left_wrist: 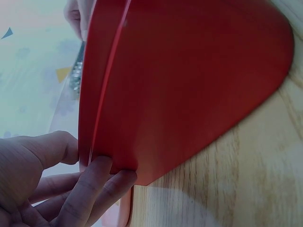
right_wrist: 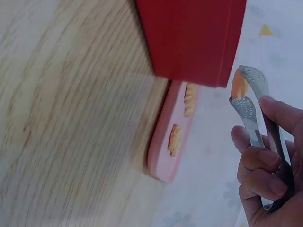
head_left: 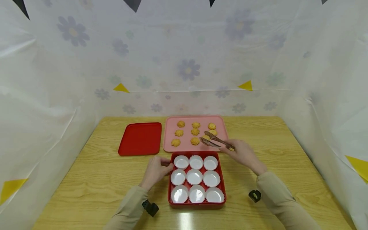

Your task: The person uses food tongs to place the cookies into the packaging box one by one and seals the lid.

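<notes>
My right hand [head_left: 241, 153] holds metal tongs [head_left: 219, 140] over the front right of a pink tray [head_left: 169, 119]. Between the tong tips a golden cookie [right_wrist: 239, 85] is gripped, lifted above tray height in the right wrist view. Several more cookies [head_left: 195, 131] lie in rows on the tray. My left hand [head_left: 155, 171] holds the back left corner of a deep red box [head_left: 197, 206], thumb at the rim and fingertips [left_wrist: 125, 177] against the outer wall. Inside the box, white paper baking cups [head_left: 194, 176] stand in rows with no cookies in them.
A flat red lid [head_left: 140, 139] lies on the wooden table [head_left: 95, 179], left of the pink tray. The box stands right in front of the tray. Flowered white sheeting [head_left: 188, 70] hangs behind the table and on both sides.
</notes>
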`<move>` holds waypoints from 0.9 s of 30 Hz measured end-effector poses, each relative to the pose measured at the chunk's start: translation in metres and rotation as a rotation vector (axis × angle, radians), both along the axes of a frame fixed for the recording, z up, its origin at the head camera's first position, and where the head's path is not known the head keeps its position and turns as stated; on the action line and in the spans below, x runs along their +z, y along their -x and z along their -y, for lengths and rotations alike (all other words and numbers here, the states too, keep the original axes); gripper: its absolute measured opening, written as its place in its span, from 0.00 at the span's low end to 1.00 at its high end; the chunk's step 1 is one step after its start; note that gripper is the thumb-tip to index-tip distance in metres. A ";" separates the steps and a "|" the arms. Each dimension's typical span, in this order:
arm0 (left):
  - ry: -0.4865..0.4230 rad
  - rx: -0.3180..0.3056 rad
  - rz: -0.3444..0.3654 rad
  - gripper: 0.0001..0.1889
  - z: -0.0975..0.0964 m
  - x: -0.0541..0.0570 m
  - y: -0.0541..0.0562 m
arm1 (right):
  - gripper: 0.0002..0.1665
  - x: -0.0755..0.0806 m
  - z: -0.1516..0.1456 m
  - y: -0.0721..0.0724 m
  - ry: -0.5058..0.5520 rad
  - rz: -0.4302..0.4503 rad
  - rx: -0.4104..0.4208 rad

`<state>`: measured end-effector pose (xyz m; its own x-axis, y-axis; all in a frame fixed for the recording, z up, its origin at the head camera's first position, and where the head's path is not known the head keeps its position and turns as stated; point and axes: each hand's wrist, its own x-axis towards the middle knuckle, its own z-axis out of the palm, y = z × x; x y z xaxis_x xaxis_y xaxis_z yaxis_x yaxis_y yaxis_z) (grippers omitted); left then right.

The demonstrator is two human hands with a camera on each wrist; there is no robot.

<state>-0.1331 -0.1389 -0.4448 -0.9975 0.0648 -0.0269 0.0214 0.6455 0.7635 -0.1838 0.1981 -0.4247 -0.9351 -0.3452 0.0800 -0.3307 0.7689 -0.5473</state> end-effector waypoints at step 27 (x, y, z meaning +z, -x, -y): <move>-0.012 0.001 0.014 0.10 0.000 0.001 -0.001 | 0.11 0.002 0.052 -0.022 -0.102 -0.039 0.349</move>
